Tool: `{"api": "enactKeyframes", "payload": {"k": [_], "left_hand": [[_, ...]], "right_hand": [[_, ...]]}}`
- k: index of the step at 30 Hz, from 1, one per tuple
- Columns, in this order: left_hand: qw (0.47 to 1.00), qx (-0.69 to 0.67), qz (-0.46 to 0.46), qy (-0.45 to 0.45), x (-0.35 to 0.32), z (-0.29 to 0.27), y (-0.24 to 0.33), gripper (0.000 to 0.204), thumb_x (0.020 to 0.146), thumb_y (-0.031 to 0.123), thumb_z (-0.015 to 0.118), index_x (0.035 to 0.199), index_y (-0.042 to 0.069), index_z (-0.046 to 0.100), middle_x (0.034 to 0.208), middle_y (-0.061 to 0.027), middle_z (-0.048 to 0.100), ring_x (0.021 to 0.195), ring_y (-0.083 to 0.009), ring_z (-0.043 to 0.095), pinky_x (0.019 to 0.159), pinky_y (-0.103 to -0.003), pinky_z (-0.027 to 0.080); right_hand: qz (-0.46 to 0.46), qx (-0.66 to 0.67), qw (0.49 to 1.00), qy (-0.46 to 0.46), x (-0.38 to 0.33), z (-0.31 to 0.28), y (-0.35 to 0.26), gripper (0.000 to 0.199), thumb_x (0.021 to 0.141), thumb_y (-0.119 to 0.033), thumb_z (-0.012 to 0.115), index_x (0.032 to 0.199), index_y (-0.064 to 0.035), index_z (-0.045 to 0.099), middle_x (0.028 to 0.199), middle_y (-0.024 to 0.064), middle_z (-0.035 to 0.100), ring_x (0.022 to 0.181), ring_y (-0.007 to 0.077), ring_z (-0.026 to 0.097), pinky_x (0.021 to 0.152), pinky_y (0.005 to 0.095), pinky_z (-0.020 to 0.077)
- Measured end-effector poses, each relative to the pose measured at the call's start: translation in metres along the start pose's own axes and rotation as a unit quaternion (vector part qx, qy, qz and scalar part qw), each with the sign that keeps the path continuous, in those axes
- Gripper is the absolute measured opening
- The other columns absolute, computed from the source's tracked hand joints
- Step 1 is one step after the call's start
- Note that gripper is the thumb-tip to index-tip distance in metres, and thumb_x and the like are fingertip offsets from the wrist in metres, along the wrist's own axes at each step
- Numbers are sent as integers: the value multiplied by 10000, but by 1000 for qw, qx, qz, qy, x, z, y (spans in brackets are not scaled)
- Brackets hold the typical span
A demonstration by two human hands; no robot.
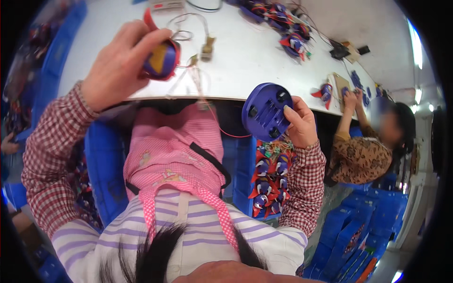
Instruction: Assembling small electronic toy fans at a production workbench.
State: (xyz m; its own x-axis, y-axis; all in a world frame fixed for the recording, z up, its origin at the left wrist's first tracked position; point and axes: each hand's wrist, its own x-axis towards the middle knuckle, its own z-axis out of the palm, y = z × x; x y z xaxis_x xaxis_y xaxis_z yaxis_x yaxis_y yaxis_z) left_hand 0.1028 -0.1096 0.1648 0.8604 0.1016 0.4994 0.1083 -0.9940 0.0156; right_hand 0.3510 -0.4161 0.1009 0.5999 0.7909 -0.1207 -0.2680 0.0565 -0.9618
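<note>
My left hand (pixel 115 63), raised over the front left of the white table (pixel 231 52), grips a purple and red plastic toy part (pixel 163 60) with a yellow patch. A red fin-like piece of it sticks up past my fingers. In my right hand (pixel 302 123), beyond the table's front edge, is an oval purple plastic toy base (pixel 268 112) with small black wheels and a slotted middle. My thumb presses on its face. A thin red wire (pixel 231 135) runs from the base toward blurred thin wires hanging at the table edge.
On the table lie a small tan block (pixel 206 49) with wires and a pile of purple and red toys (pixel 295 40). Blue crates stand at both sides of my lap; the right one holds several toys (pixel 269 186). At right, another person (pixel 368 151) works at the table.
</note>
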Motion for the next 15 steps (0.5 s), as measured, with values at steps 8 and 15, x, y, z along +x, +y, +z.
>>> {"api": "enactKeyframes", "payload": {"k": [8, 15], "left_hand": [[969, 221, -60, -89, -90, 24, -123, 653, 621, -4, 686, 1215, 130, 452, 1109, -112, 448, 1013, -279, 465, 860, -346, 423], [940, 251, -81, -215, -89, 62, -174, 646, 654, -13, 698, 1214, 170, 433, 1157, -107, 422, 1033, -275, 435, 925, -325, 408]], "right_hand": [[33, -120, 988, -92, 84, 93, 68, 258, 874, -100, 577, 1109, 8, 572, 912, 62, 615, 774, 101, 560, 695, 175, 459], [-20, -267, 957, -112, 149, 151, 93, 287, 863, -167, 605, 1076, 23, 626, 905, 61, 638, 758, 96, 558, 665, 171, 448]]}}
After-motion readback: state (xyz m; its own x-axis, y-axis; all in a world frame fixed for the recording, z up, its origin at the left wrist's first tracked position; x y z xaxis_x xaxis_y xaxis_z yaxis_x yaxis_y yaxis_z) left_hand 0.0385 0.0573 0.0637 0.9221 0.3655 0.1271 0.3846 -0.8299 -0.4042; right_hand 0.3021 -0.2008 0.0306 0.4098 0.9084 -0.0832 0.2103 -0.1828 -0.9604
